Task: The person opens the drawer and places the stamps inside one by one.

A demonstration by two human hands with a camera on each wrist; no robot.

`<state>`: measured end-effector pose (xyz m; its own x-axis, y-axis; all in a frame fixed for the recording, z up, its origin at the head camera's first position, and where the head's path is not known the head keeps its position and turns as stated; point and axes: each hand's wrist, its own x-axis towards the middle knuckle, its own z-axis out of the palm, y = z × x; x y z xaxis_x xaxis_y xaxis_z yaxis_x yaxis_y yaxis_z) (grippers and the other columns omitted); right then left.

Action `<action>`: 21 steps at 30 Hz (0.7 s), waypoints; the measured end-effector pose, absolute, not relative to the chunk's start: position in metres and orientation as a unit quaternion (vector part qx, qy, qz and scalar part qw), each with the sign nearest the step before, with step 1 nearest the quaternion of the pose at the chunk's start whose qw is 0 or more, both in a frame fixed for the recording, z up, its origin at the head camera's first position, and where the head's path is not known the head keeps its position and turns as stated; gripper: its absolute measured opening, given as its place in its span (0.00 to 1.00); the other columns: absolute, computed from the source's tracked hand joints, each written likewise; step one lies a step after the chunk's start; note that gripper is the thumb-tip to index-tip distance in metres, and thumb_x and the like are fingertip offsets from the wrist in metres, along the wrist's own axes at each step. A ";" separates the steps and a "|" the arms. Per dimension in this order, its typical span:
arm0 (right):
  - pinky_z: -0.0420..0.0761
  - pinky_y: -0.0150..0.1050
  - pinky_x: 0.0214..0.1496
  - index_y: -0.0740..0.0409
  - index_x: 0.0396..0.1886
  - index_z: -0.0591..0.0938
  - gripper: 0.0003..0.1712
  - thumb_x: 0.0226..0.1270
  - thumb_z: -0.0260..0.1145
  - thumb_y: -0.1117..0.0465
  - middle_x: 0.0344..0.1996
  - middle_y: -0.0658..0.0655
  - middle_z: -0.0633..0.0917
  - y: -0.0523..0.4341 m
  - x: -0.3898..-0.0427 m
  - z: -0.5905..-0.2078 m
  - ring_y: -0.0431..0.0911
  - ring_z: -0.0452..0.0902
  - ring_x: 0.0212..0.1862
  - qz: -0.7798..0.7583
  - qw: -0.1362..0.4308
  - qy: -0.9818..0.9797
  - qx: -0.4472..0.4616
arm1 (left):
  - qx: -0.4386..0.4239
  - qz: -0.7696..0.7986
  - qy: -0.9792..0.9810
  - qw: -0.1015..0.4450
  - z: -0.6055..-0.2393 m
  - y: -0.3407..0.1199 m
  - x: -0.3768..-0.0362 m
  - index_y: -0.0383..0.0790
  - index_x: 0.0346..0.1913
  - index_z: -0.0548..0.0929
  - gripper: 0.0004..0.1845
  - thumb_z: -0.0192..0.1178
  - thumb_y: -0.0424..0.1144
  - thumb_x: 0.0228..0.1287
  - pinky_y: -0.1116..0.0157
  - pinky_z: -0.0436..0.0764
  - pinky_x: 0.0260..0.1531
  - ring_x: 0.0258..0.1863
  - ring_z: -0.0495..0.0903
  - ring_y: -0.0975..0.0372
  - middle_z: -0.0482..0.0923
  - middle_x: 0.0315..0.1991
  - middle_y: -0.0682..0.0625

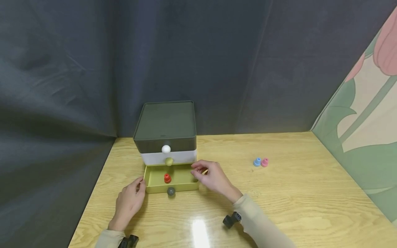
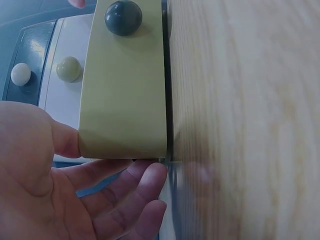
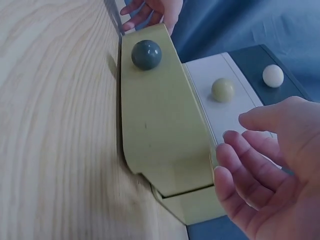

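Note:
The yellow-green bottom drawer (image 1: 155, 188) of a small cabinet is pulled out, with a red cone-shaped piece (image 1: 167, 178) inside and a dark round knob (image 2: 123, 18) on its front. My left hand (image 1: 130, 199) grips the drawer's left front corner, thumb at the upper edge and fingers along the outer side. Over the right side wall hovers my right hand (image 1: 214, 177), its fingers loosely bent with nothing between them. In the right wrist view its fingertips (image 3: 231, 137) are close to the drawer's upper edge; whether they touch it I cannot tell.
Above the drawer are a white tier (image 1: 152, 159) with a yellow-green knob (image 1: 169, 161) and a dark tier with a white knob (image 1: 166, 149). A blue piece (image 1: 257, 162) and a pink piece (image 1: 264, 162) stand on the wooden table (image 1: 294, 193) to the right. Dark curtains hang behind.

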<state>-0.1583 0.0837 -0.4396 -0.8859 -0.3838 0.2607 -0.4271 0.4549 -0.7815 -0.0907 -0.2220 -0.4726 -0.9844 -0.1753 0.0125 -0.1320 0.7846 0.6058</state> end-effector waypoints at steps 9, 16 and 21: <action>0.85 0.33 0.42 0.61 0.47 0.91 0.10 0.69 0.75 0.63 0.35 0.52 0.92 0.099 -0.162 -0.443 0.41 0.85 0.36 0.487 0.046 -0.850 0.194 | 0.081 -0.318 -0.944 0.036 -0.472 -0.222 -0.090 0.37 0.74 0.77 0.28 0.42 0.50 0.86 0.36 0.80 0.52 0.57 0.85 0.37 0.86 0.60 0.35; 0.85 0.33 0.42 0.63 0.48 0.90 0.11 0.69 0.74 0.64 0.36 0.54 0.92 0.111 -0.163 -0.445 0.43 0.86 0.36 0.493 0.044 -0.850 0.181 | 0.080 -0.320 -0.943 0.035 -0.471 -0.222 -0.090 0.37 0.74 0.78 0.28 0.42 0.49 0.86 0.35 0.80 0.54 0.59 0.84 0.36 0.86 0.61 0.35; 0.85 0.33 0.41 0.61 0.48 0.90 0.11 0.69 0.74 0.63 0.37 0.54 0.92 0.120 -0.165 -0.446 0.43 0.86 0.36 0.485 0.055 -0.855 0.174 | 0.080 -0.320 -0.943 0.034 -0.472 -0.222 -0.091 0.37 0.74 0.77 0.28 0.42 0.49 0.86 0.35 0.79 0.55 0.60 0.84 0.35 0.86 0.61 0.35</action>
